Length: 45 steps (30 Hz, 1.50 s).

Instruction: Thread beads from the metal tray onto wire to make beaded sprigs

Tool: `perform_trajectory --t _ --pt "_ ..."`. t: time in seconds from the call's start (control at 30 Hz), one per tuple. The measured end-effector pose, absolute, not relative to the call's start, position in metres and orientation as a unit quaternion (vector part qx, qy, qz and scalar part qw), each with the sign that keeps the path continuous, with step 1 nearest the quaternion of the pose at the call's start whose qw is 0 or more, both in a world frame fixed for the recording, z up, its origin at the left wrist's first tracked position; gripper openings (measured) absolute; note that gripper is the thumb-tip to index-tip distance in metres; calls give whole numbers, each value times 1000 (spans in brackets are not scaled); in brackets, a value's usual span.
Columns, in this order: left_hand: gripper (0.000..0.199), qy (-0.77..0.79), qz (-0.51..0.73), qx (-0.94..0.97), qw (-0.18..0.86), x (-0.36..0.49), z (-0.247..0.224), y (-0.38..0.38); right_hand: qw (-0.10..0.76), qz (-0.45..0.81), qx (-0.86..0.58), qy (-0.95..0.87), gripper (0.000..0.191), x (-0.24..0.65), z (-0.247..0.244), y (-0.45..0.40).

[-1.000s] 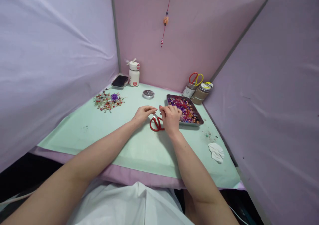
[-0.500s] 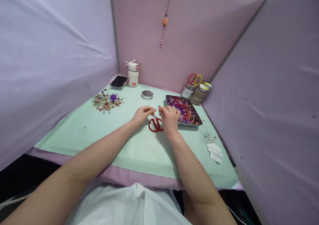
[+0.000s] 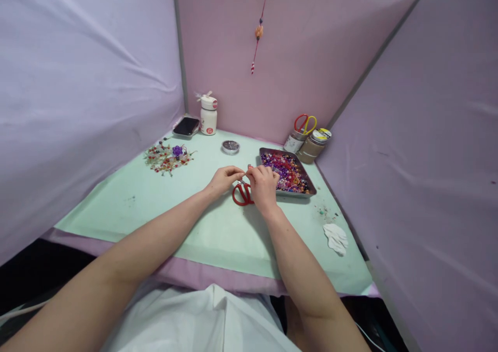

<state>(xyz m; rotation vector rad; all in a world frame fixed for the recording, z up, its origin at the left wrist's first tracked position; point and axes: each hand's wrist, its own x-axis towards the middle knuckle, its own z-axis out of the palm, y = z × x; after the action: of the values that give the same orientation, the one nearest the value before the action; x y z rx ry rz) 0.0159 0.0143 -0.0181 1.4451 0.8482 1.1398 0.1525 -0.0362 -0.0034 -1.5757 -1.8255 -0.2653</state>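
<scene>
We see a pale green worktop (image 3: 218, 238). On its left we find a phone (image 3: 187, 126), a white bottle (image 3: 208, 121) and heaped beaded strands (image 3: 165, 160); mid-worktop, a round container (image 3: 230, 147) and red-handled scissors (image 3: 246, 196); rightward, a bead tray (image 3: 298, 194), a labelled can (image 3: 292, 143), a brown jar (image 3: 310, 149), scattered small bits (image 3: 322, 212) and a crumpled white cloth (image 3: 335, 239).

Your left arm (image 3: 155, 243) and right arm (image 3: 301, 258) are bare as far as they show, narrow at the wrists and broader toward the elbows. Your left hand (image 3: 223, 179) and right hand (image 3: 263, 188) are bare too, with slender fingers (image 3: 234, 171). A small dark spot (image 3: 288, 230) marks your right forearm. Over your lap you wear a loose, plain white cloth garment (image 3: 194, 323), softly folded, a raised crease near its middle.
</scene>
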Motion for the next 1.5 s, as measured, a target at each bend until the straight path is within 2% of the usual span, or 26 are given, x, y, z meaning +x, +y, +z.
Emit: perform_trajectory --t 0.2,0.5,0.73,0.9,1.03,1.2,1.5 --pt "20 363 460 612 531 15 -20 14 364 -66 -605 -705 14 153 -5 -34" --pt "18 361 437 628 534 12 -18 12 349 -37 -593 -724 25 159 -4 -34" --pt "21 349 425 621 558 12 -22 14 322 -55 -590 -739 16 159 -6 -34" --pt "27 349 430 564 613 13 -20 12 366 -60 -581 -725 18 156 -9 -34" --pt "33 327 443 520 652 14 -18 10 423 -13 -601 -678 17 152 -9 -34" --pt "32 334 477 508 635 14 -17 9 462 43 -601 -651 13 149 -10 -33" --pt "28 326 507 514 611 16 -20 12 479 71 -580 -655 10 149 -13 -30"
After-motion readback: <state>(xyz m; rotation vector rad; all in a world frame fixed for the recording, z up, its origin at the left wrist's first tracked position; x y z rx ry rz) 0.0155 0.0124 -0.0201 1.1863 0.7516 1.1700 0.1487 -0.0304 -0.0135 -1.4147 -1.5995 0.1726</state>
